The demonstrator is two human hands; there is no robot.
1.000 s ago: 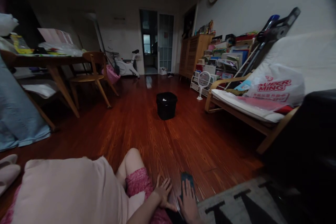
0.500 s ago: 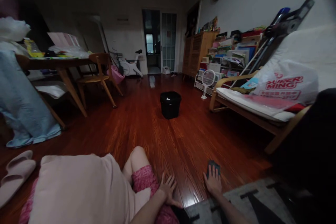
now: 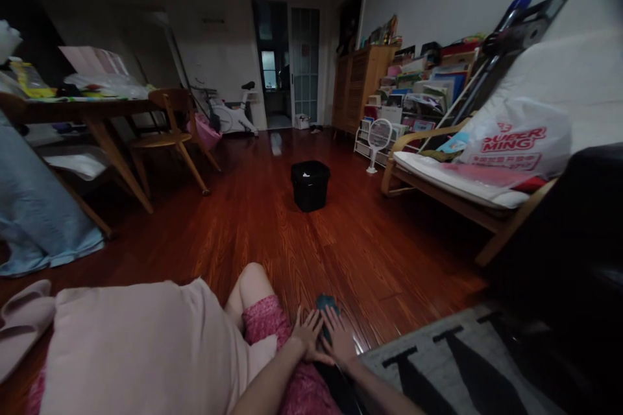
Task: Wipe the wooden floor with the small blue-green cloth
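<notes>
My left hand [image 3: 307, 335] rests by my bent knee with its fingers spread, palm down, holding nothing. Right beside it, my right hand [image 3: 339, 337] lies flat with straight fingers on a dark teal cloth [image 3: 327, 302] on the floor. The cloth's far end shows beyond the fingertips; the rest is under the hand. The hands overlap or nearly touch; which, I cannot tell. A pink cushion [image 3: 141, 343] covers my lap, left of my left forearm.
A lidded black bin [image 3: 310, 187] stands on the red-brown wooden floor [image 3: 243, 220] ahead. At right are a grey patterned rug [image 3: 428, 350] and a wooden lounge chair [image 3: 438, 191] bearing a plastic bag [image 3: 516, 136]. A table [image 3: 78, 110] and chair [image 3: 168, 136] stand left, with pink slippers [image 3: 24, 321] nearer me.
My right hand has slid left across the floor with the cloth under it, from near the rug to beside my left hand. My left hand has stayed nearly still. The view has shifted slightly.
</notes>
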